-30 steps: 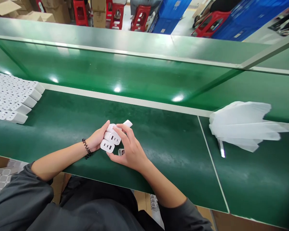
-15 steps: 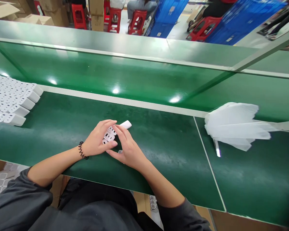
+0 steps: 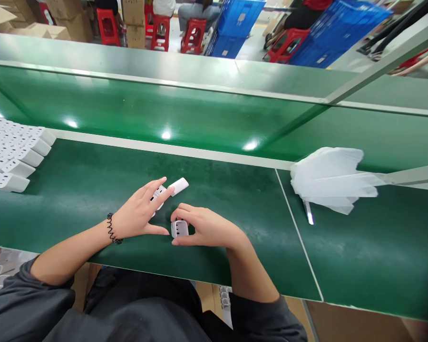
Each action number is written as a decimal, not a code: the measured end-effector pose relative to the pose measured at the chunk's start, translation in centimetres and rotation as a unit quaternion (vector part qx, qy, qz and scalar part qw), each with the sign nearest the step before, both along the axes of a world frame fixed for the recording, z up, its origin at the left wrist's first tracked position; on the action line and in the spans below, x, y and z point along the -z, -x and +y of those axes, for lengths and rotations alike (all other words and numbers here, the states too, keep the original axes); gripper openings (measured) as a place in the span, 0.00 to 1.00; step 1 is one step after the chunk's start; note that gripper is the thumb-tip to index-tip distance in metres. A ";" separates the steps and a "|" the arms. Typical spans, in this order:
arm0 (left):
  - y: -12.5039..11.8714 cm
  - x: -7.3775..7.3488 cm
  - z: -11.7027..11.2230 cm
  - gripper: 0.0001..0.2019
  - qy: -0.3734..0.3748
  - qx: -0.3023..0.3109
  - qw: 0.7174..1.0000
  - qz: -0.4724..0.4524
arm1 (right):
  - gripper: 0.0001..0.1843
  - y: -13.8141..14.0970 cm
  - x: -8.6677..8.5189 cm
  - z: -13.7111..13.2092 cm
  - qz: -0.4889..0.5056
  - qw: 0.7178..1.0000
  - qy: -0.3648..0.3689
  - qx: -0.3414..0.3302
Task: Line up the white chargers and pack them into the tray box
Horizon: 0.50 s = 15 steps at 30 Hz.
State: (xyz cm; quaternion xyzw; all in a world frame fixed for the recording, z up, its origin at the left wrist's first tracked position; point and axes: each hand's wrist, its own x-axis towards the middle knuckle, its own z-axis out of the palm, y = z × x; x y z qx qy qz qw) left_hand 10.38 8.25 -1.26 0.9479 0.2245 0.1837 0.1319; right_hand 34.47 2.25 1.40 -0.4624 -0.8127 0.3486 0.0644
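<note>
My right hand (image 3: 210,228) grips a small white charger (image 3: 180,229) between thumb and fingers, its face with dark slots turned up toward me. To the left, my left hand (image 3: 137,211) has its fingers spread over a few white chargers (image 3: 160,192), partly covering them. Its thumb points toward the charger in my right hand. Another white charger (image 3: 180,186) lies on its side, close to my left fingertips. Whether the left fingers touch the chargers beneath cannot be made out.
Rows of white chargers (image 3: 12,152) stand at the left of the green bench (image 3: 235,209). A bundle of translucent white bags (image 3: 331,178) lies at the right. A raised ledge (image 3: 164,147) runs along the back. Blue crates (image 3: 231,33) and red stools (image 3: 194,35) are beyond.
My hands, which were together around the chargers, have moved apart. The right hand has come down and closed on one charger; the left hand's fingers have spread.
</note>
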 end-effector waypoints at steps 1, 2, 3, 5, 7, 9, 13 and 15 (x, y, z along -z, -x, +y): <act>0.2 0.0 0.5 0.52 -0.006 0.024 1.000 0.003 | 0.15 0.1 0.2 0.1 0.009 1.000 -0.003 0.000; 0.4 -0.1 1.1 0.50 -0.014 0.045 0.999 0.006 | 0.13 0.0 0.3 0.3 0.023 1.000 -0.008 0.001; 0.7 -0.3 1.7 0.49 -0.022 0.061 0.998 0.010 | 0.13 -0.3 0.3 0.5 0.040 0.999 -0.014 0.003; 1.2 -0.5 2.8 0.47 -0.039 0.067 0.997 0.019 | 0.16 -1.2 0.3 1.0 0.067 0.997 -0.020 0.012; 1.6 -0.7 3.6 0.47 -0.057 0.049 0.997 0.030 | 0.18 -2.3 0.3 1.5 0.078 0.997 -0.012 0.027; 1.8 -1.0 3.8 0.47 -0.066 0.032 0.996 0.041 | 0.20 -3.4 0.4 1.8 0.080 0.996 0.000 0.047; 1.7 -1.4 2.6 0.42 -0.046 -0.017 0.995 0.092 | 0.25 -4.6 1.2 2.3 0.074 0.994 -0.001 0.086; 1.3 -1.6 1.6 0.40 -0.036 -0.058 0.991 0.116 | 0.26 -4.9 1.5 2.5 0.062 0.993 -0.007 0.096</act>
